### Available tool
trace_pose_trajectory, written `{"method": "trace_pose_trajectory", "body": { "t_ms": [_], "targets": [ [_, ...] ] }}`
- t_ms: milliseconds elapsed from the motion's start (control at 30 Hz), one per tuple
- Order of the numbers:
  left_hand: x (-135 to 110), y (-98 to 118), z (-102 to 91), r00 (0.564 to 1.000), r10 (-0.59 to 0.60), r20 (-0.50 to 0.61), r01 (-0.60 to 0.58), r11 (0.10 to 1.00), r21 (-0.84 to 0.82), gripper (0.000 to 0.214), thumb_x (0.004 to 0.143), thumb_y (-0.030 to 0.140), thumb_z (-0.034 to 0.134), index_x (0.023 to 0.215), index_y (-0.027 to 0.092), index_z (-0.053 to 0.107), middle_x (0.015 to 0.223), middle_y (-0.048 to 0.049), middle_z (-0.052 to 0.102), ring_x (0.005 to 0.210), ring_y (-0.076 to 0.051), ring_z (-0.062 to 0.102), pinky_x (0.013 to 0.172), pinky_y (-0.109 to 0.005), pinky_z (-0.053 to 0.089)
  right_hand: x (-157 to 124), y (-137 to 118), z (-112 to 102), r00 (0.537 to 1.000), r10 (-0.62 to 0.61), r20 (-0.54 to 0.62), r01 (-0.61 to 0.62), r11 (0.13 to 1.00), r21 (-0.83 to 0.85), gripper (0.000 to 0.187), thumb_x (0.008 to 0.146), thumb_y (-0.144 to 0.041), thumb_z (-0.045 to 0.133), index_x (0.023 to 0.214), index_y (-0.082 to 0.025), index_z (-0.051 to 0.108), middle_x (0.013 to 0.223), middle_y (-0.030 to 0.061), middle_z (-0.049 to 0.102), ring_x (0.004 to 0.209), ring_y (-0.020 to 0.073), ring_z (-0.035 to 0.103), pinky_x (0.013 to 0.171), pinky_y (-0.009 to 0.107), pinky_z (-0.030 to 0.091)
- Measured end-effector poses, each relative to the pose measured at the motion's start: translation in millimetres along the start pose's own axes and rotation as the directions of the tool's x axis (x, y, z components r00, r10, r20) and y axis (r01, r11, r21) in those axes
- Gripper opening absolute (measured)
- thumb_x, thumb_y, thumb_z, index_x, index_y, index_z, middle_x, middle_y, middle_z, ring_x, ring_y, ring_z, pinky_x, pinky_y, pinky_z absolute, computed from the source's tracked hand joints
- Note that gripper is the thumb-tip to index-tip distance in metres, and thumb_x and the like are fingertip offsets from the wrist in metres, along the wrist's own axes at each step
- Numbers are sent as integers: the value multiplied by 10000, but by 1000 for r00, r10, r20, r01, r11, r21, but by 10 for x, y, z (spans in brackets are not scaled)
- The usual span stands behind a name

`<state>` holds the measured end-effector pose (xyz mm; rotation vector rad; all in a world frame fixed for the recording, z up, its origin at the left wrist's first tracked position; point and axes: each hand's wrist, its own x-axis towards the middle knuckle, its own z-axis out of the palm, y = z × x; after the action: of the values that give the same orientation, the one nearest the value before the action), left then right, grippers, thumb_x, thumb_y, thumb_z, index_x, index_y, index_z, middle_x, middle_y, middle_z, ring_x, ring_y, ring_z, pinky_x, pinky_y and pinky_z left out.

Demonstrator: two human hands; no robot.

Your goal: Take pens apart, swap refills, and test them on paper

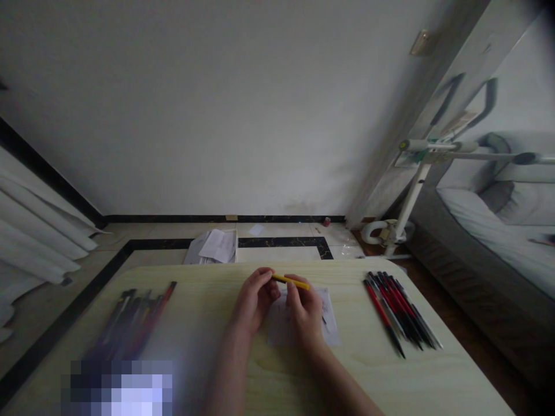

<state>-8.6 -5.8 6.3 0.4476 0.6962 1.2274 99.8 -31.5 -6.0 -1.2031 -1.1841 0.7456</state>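
Observation:
Over the middle of the table, both hands are closed on one slim yellow pen (301,283) with a dark section toward its left. My left hand (256,296) pinches the left end. Fingers of my right hand (307,309) grip the yellow barrel, which points slightly down to the right. Beneath the hands lies a white sheet of paper (333,326) with dark handwritten marks, partly covered by my right hand. Whether the pen's tip is bare or capped cannot be made out.
On the pale wooden table (195,289), a row of red, black and clear pens (396,309) lies right. Another bunch of pens (134,318), blurred, lies left. Beyond the far edge are a box of papers (219,245), a wall and white exercise equipment (411,196).

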Motion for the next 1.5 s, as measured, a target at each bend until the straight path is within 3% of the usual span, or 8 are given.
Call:
{"method": "trace_pose_trajectory", "body": {
  "t_ms": [200, 900, 1100, 1233, 1500],
  "targets": [
    [-9, 14, -5, 999, -12, 39, 14, 999, -34, 204, 687, 186, 631, 882, 147, 581, 621, 5, 538, 565, -79, 507, 558, -212, 403, 5, -8, 0, 1000, 28, -2, -28, 999, 35, 212, 815, -285, 491, 940, -167, 615, 826, 66, 641, 771, 189, 593, 627, 305, 473],
    [36, -15, -22, 999, 32, -19, -32, 999, -22, 157, 702, 248, 636, 775, 153, 535, 616, 27, 504, 537, -62, 466, 512, -195, 379, 6, -15, 3, 999, 16, -29, -15, 999, 34, 215, 800, -305, 506, 919, -176, 629, 758, 51, 636, 683, 175, 588, 568, 284, 455],
    [40, -25, -15, 997, 62, -44, -60, 998, 29, 132, 717, 233, 624, 771, 152, 534, 598, 30, 496, 534, -61, 462, 511, -193, 371, 7, -7, 5, 1000, 27, -13, -27, 999, 44, 211, 805, -303, 501, 923, -171, 616, 766, 51, 631, 688, 171, 584, 561, 277, 451],
    [22, -37, -10, 999, 49, -2, -48, 993, 104, 119, 733, 226, 610, 748, 149, 521, 583, 27, 493, 538, -69, 470, 532, -208, 378, 6, 16, 9, 999, 16, -40, -14, 999, 44, 219, 808, -323, 495, 899, -166, 617, 695, 37, 615, 656, 163, 576, 555, 273, 450],
    [16, -43, -13, 999, 46, 15, -48, 994, 103, 118, 739, 229, 600, 768, 153, 516, 578, 31, 492, 517, -70, 467, 519, -211, 369, 6, 50, 12, 999, 16, -41, -14, 999, 47, 212, 803, -328, 501, 871, -166, 620, 697, 36, 624, 637, 157, 576, 560, 270, 453]
  ]
}}
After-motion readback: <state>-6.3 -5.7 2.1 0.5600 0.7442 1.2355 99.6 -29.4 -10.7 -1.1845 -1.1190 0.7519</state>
